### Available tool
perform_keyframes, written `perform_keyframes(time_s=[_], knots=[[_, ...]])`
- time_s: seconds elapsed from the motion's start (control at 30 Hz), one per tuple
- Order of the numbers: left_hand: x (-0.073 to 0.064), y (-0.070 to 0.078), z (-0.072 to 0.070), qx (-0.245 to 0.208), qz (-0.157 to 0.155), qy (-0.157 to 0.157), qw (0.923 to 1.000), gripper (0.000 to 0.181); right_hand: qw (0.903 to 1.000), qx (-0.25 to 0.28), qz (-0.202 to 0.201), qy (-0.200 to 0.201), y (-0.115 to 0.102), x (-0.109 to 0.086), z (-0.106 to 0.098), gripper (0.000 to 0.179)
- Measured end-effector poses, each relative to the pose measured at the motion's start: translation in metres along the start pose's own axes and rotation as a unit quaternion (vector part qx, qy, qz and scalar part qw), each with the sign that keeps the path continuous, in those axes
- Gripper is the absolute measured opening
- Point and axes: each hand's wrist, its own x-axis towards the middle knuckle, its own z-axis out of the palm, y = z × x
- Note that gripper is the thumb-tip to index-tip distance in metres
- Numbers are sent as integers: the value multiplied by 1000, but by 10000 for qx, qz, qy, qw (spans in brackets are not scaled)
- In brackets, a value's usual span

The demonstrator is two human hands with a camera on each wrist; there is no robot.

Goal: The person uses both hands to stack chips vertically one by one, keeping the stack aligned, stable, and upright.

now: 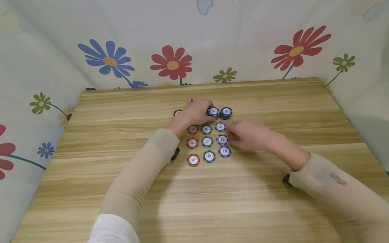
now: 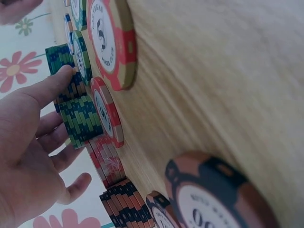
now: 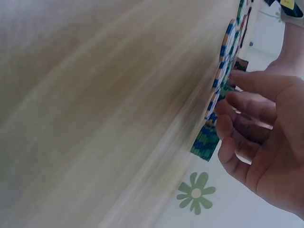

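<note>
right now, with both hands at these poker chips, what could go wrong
The left hand has its thumb and fingers at the blue 10 chip stack, close beside the dark green 50 chip stack, so a sideways slip could topple either. The right hand is right beside the column of flat blue 10 chips; a brush might nudge them out of line.
</note>
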Motion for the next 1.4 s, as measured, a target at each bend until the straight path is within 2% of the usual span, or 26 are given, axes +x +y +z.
perform_keyframes(time_s=[0.3, 0.43, 0.57, 0.83, 1.07, 1.4], knots=[[1, 0, -1, 155, -13, 7, 9999, 50, 9975, -141, -542, -429, -20, -6, 1, 33], [2, 0, -1, 128, -24, 3, 9999, 49, 9961, -280, -686, -482, -24, -7, 3, 32], [2, 0, 0, 97, -30, -17, 9999, 49, 9960, -314, -721, -427, -26, -9, 6, 27], [1, 1, -1, 79, -51, -10, 10000, 49, 9965, -283, -694, -381, -25, -10, 10, 31], [1, 1, 0, 81, -60, -25, 9999, 51, 9958, -311, -800, -312, -25, -9, 12, 27], [1, 1, 2, 43, -65, -26, 10000, 49, 9962, -310, -678, -447, -25, -10, 14, 35]])
